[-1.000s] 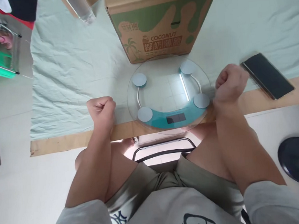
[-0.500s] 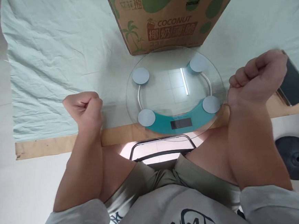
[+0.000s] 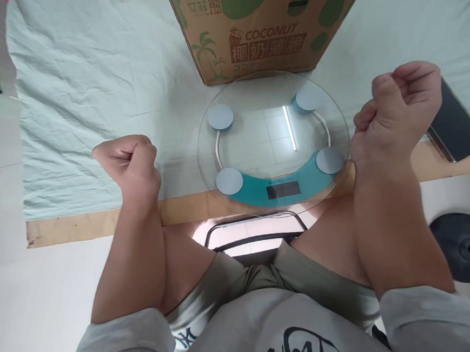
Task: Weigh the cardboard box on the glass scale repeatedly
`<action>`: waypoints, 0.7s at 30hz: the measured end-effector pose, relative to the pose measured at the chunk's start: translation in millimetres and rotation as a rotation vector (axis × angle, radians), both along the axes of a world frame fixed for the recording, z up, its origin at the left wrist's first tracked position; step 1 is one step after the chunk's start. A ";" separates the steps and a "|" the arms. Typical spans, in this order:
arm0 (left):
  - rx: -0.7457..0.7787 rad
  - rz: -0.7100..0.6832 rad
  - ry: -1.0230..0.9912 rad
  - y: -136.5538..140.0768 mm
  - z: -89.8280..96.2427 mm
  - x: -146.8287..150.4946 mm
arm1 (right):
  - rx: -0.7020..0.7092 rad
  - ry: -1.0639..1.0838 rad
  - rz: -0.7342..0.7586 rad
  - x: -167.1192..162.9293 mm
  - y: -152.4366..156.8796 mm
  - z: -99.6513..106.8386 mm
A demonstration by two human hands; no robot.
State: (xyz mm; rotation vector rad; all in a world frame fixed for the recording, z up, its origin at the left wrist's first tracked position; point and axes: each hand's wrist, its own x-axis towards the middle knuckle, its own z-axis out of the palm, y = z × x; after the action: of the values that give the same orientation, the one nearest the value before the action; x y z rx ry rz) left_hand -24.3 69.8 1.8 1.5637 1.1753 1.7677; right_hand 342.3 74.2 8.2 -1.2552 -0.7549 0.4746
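A round glass bathroom scale (image 3: 272,140) with a teal band and a dark display lies at the table's near edge, overhanging it slightly. My left hand (image 3: 127,164) is a closed fist with nothing in it, resting over the pale green cloth to the left of the scale. My right hand (image 3: 399,110) is also a closed fist holding nothing, raised just right of the scale's rim. Behind the scale stands a cardboard box (image 3: 266,24) printed with green shapes, a palm tree and the word COCONUT.
A black phone (image 3: 457,126) lies face up on the table to the right of my right fist. A pale green cloth (image 3: 81,85) covers the wooden table. A black round base (image 3: 466,244) sits on the floor at right; a metal chair frame (image 3: 256,234) shows under the table.
Both fists have spread outward and lifted, the right one most, now partly hiding the phone. The view has shifted closer to the table.
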 end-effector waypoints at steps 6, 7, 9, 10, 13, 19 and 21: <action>-0.061 0.034 0.070 8.4 -1.2 -6.1 | 0.014 0.023 -0.007 0.7 2.7 -1.4; -0.073 0.043 0.075 11.2 -1.1 -6.8 | 0.007 0.025 -0.001 -0.2 3.7 -0.7; -0.098 0.073 0.064 17.3 -0.1 -7.0 | -0.006 0.022 0.012 -2.2 6.7 1.9; -0.110 0.089 0.054 20.4 0.9 -6.5 | -0.006 0.019 0.012 -2.8 9.0 3.9; -0.131 0.124 0.008 31.0 5.2 -3.3 | 0.008 -0.010 0.021 -2.0 19.6 12.0; -0.238 0.144 -0.080 61.4 17.8 8.2 | -0.212 0.030 0.158 1.7 51.2 20.5; -0.277 0.143 -0.104 73.6 21.4 17.5 | -0.307 0.048 0.221 -0.1 59.9 19.6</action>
State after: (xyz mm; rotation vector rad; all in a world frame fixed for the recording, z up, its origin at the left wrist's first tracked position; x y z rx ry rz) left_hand -6.8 143.4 23.3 1.2405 1.4407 1.6673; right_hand 342.2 134.1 27.8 -1.4450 -0.8049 0.8220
